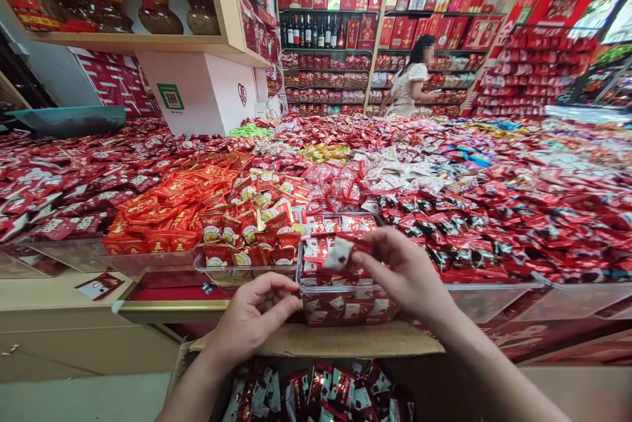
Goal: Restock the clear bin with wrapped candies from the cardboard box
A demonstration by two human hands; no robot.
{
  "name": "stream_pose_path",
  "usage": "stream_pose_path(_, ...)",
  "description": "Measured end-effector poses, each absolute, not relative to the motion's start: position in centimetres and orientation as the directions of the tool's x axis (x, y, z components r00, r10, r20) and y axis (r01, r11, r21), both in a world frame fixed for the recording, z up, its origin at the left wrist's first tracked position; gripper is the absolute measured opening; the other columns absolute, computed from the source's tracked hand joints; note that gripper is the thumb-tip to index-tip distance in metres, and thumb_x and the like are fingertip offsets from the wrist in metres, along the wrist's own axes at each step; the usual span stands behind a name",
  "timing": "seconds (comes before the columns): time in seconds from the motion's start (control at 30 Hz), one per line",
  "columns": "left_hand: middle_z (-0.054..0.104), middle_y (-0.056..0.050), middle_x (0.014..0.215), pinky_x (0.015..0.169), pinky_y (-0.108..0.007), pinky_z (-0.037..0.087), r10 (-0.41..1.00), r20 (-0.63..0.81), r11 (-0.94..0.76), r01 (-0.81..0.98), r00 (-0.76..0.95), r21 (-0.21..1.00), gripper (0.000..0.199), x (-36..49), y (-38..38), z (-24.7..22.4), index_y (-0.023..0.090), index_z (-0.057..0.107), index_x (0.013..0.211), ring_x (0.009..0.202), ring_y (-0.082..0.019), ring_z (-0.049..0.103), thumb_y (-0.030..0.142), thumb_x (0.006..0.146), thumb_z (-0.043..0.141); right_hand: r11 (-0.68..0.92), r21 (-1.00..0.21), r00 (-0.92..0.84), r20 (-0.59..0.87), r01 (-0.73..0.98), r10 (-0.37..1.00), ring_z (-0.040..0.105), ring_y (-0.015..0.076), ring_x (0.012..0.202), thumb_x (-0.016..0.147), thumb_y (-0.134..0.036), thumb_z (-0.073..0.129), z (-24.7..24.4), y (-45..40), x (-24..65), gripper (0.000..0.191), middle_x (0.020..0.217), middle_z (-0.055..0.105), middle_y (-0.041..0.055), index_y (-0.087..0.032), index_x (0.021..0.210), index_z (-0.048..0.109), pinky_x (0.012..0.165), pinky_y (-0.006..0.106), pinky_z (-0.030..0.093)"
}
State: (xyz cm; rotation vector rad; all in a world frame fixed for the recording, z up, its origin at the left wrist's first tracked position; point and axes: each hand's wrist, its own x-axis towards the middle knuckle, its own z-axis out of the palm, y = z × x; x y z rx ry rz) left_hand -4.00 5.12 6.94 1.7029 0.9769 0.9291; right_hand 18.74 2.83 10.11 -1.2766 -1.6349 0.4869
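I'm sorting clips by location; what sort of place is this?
Likely a sweet or snack shop: clear bins heaped with wrapped packets, shelved bottles, and a QR-code sign.

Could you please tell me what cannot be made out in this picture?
Head view:
- Print on the packet in the right hand: blurred.
- Whether the left hand touches the bin: unclear at the corner, where fingers and rim overlap.
- The near end of the carton: cut off by the bottom edge.
- Labels on the shelf bottles: too small to read.
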Motion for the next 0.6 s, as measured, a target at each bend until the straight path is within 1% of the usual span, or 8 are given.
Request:
stream_pose_path(0.03, 0.055, 0.002, 0.06, 0.045, -0.018, 0.039, 0.92, 0.168, -0.245, 0.186, 0.353, 0.951, 0.012, -3.9, 5.4, 6.5, 0.017, 0.06, 0.079, 0.049, -0.009, 0.047, 0.026, 0.071, 0.06, 0.357, -0.755, 0.024, 0.442, 0.55, 0.897, 0.052, 0.0123, 0.062, 0.076, -0.025, 0.055, 10.3, 3.8, 18.9, 0.008, 0.07, 0.058, 0.0006, -0.018, 0.08, 0.052, 0.057, 0.023, 0.041)
stream_pose_path(0.1, 0.052, 0.003, 0.057, 0.044, -0.018, 0.038, 0.93, 0.182, -0.245, 0.17, 0.319, 0.955, 0.011, -3.6, 5.8, 5.7, 0.016, 0.06, 0.075, 0.047, -0.008, 0.046, 0.026, 0.071, 0.06, 0.339, -0.722, -0.029, 0.405, 0.604, 0.914, 0.049, 0.0113, 0.057, 0.075, -0.022, 0.055, 10.2, 5.6, 18.8, 0.006, 0.064, 0.056, -0.0014, -0.019, 0.075, 0.05, 0.054, 0.022, 0.038)
stream_pose_path(0.23, 0.051, 0.003, 0.057, 0.045, -0.018, 0.038, 0.918, 0.194, -0.268, 0.179, 0.347, 0.947, 0.011, -3.2, 5.9, 4.6, 0.015, 0.059, 0.074, 0.048, -0.008, 0.045, 0.026, 0.073, 0.057, 0.314, -0.71, -0.143, 0.291, 0.631, 0.946, 0.046, 0.0102, 0.051, 0.072, -0.021, 0.056, 9.0, 7.4, 17.7, 0.009, 0.055, 0.051, -0.0041, -0.019, 0.067, 0.048, 0.048, 0.021, 0.034)
stream_pose_path(0.43, 0.052, 0.003, 0.059, 0.049, -0.018, 0.039, 0.896, 0.264, -0.362, 0.242, 0.357, 0.9, 0.009, -3.3, 5.7, 4.4, 0.015, 0.058, 0.071, 0.052, -0.008, 0.046, 0.024, 0.074, 0.055, 0.332, -0.712, -0.193, 0.272, 0.619, 0.943, 0.048, 0.0109, 0.053, 0.073, -0.023, 0.055, 8.4, 7.5, 17.2, 0.013, 0.057, 0.055, -0.0025, -0.019, 0.062, 0.049, 0.05, 0.022, 0.034)
stream_pose_path(0.6, 0.053, 0.002, 0.06, 0.051, -0.018, 0.04, 0.884, 0.294, -0.406, 0.287, 0.363, 0.867, 0.01, -3.2, 5.8, 4.6, 0.015, 0.058, 0.07, 0.054, -0.009, 0.048, 0.023, 0.075, 0.054, 0.298, -0.695, -0.189, 0.232, 0.654, 0.954, 0.047, 0.0113, 0.052, 0.07, -0.025, 0.059, 8.5, 7.6, 17.2, 0.015, 0.055, 0.055, -0.0027, -0.019, 0.059, 0.052, 0.049, 0.022, 0.032)
